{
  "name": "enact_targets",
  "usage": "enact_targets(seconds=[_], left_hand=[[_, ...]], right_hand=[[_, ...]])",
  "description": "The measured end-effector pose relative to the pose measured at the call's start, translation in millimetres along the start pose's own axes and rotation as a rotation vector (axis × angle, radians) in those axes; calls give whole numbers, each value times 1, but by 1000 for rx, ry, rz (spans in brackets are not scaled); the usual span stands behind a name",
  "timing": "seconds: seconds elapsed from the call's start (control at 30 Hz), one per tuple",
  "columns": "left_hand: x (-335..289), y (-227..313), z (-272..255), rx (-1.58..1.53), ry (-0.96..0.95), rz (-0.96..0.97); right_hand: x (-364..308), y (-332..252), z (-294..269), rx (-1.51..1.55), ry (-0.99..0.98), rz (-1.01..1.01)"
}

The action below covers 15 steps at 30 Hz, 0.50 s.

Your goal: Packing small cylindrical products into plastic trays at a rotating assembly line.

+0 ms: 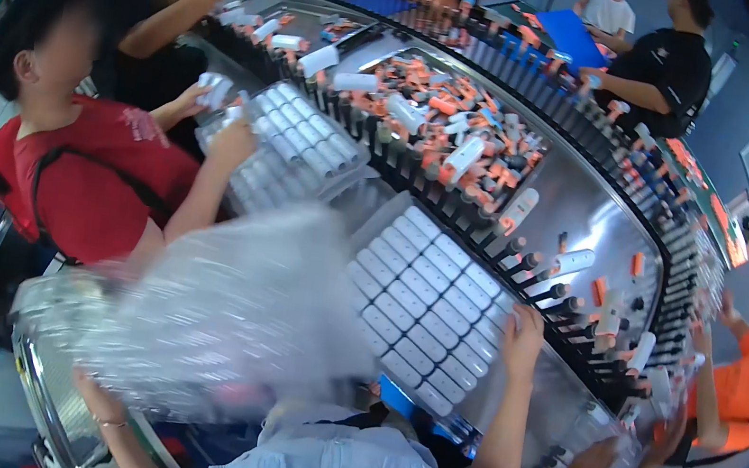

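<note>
While left hand [99, 397] grips clear plastic [220, 308], right hand [525, 334] half-curled; at edge of tray [383, 218]

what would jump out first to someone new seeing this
Probably the big blurred sheet of translucent plastic at lower left, with the person's left hand at its lower-left edge. Next, the neat grid of white oblong pieces right of it, the right hand at its right side. Beyond them, the jumbled heap of orange, white and dark parts stands out in the upper middle.
</note>
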State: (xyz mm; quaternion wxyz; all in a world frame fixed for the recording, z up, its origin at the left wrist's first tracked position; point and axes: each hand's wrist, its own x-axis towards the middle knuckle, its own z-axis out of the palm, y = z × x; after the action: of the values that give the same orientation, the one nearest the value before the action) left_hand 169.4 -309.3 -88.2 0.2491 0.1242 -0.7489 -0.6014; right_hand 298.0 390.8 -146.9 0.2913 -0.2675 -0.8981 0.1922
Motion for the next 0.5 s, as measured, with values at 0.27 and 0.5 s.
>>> enact_targets(seconds=[0.27, 0.5], left_hand=[[-61, -9, -213, 43, 770, -88], [-55, -103, -186, 274, 563, 34]], right_hand=[[11, 33, 2, -180, -250, 95], [21, 28, 16, -270, -287, 47]])
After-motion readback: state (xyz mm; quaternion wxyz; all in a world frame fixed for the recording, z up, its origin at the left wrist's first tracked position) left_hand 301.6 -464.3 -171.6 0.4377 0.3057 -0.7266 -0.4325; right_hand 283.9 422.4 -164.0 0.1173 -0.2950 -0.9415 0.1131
